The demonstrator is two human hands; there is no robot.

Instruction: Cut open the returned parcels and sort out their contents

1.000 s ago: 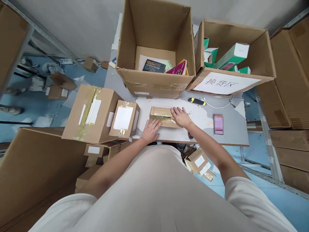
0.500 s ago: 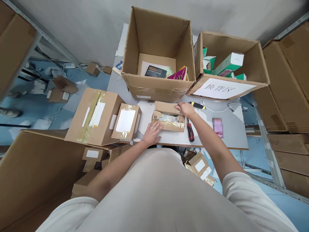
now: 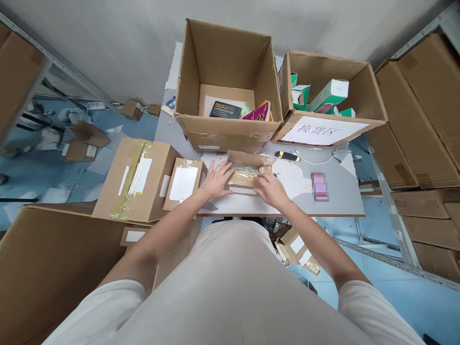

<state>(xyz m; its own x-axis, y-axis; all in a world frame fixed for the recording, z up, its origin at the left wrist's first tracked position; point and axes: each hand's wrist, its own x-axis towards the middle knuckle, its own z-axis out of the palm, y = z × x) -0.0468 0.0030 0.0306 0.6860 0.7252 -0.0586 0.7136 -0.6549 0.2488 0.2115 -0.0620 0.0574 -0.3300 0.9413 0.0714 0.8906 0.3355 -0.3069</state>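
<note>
A small open cardboard box (image 3: 241,179) is between my two hands near the front of the table, its back flap standing up. Clear bubble wrap (image 3: 247,169) shows inside it, and shiny tape runs along its front. My left hand (image 3: 218,179) grips the box's left end, fingers over the edge and thumb low at the front. At the right front corner my right hand (image 3: 270,189) has its fingers bent around the box wall. A yellow and black box cutter (image 3: 287,155) lies behind and to the right.
Two taped cartons, one large (image 3: 134,179) and one small (image 3: 184,182), stand at left. Behind are a tall open carton (image 3: 230,132) holding books and another (image 3: 328,130) with green-white boxes. A pink phone-like item (image 3: 319,187) and a white cable (image 3: 316,163) lie right.
My right hand has come from the back right corner to the front right of the box. My left hand has shifted to its left end. The red and black cutter is out of sight.
</note>
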